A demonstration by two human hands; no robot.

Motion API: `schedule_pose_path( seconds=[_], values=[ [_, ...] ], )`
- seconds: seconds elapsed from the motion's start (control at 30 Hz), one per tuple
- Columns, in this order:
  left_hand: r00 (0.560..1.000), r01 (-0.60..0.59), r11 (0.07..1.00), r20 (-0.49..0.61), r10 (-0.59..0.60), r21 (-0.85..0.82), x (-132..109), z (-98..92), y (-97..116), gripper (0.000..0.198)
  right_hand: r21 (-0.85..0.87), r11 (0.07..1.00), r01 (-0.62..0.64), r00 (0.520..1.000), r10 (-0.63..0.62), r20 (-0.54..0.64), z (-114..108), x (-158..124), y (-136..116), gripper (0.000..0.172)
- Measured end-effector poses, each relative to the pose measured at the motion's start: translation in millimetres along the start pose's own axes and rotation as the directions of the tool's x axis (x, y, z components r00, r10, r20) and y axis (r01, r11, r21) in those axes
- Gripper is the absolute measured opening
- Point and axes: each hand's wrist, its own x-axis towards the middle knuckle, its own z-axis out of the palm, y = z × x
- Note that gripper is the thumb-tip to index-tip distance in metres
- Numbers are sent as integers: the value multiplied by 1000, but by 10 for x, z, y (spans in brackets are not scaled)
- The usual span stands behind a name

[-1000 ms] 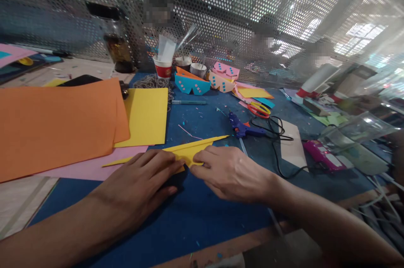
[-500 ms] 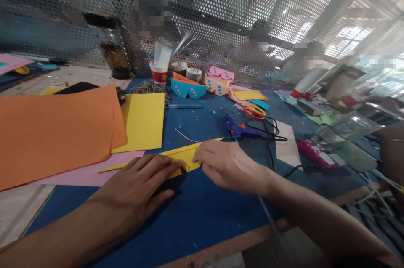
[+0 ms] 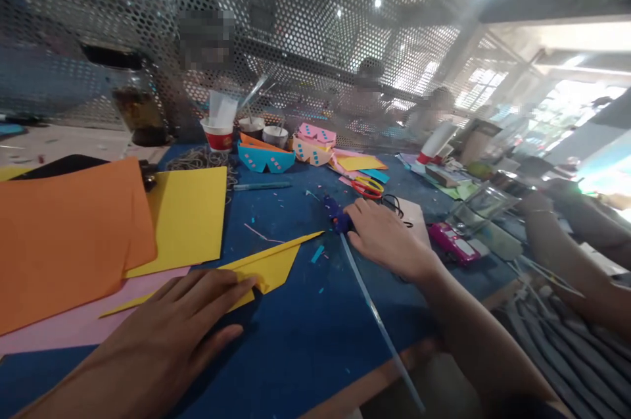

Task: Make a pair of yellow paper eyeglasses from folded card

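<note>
My left hand (image 3: pixel 197 304) lies with its fingers stretched flat over a folded yellow paper cutout (image 3: pixel 276 268), shaped like a pair of glasses, holding it against the blue table mat. Farther forward on the right, my right hand (image 3: pixel 387 235) has its fingers closed over the handle side of a blue glue gun (image 3: pixel 336 214). The gun's handle is mostly hidden under the hand. A long clear glue stick (image 3: pixel 377 317) sticks out from the gun and runs toward the table's front edge.
Orange sheets (image 3: pixel 64 241) and a yellow sheet (image 3: pixel 190 221) lie left. Finished paper glasses (image 3: pixel 266 157), paper cups (image 3: pixel 217 136), and red-yellow scissors (image 3: pixel 367 187) stand or lie behind. A magenta power strip (image 3: pixel 451 241) is right. Another person's arm (image 3: pixel 557 248) reaches in there.
My right hand has left the yellow paper and moved right onto the glue gun. My left hand stays on the paper. The view has swung right.
</note>
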Motion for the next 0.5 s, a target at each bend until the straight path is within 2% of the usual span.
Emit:
schedule_pose_path(
  seconds=[0.13,0.27,0.4,0.5],
  values=[
    [1000,-14,1000,25,14,12,15,8,-50,45,-42,998,-41,999,41,-9,57,31,-22,25],
    [998,-3,1000,62,2,11,51,-30,-43,44,-42,997,-72,996,73,40,133,66,17,28],
    [996,42,999,75,-40,-28,58,-40,18,40,33,995,-96,994,94,56,201,117,51,32],
    [996,59,997,68,-56,-45,47,-45,40,40,118,987,-112,994,110,28,243,149,79,43]
  ],
)
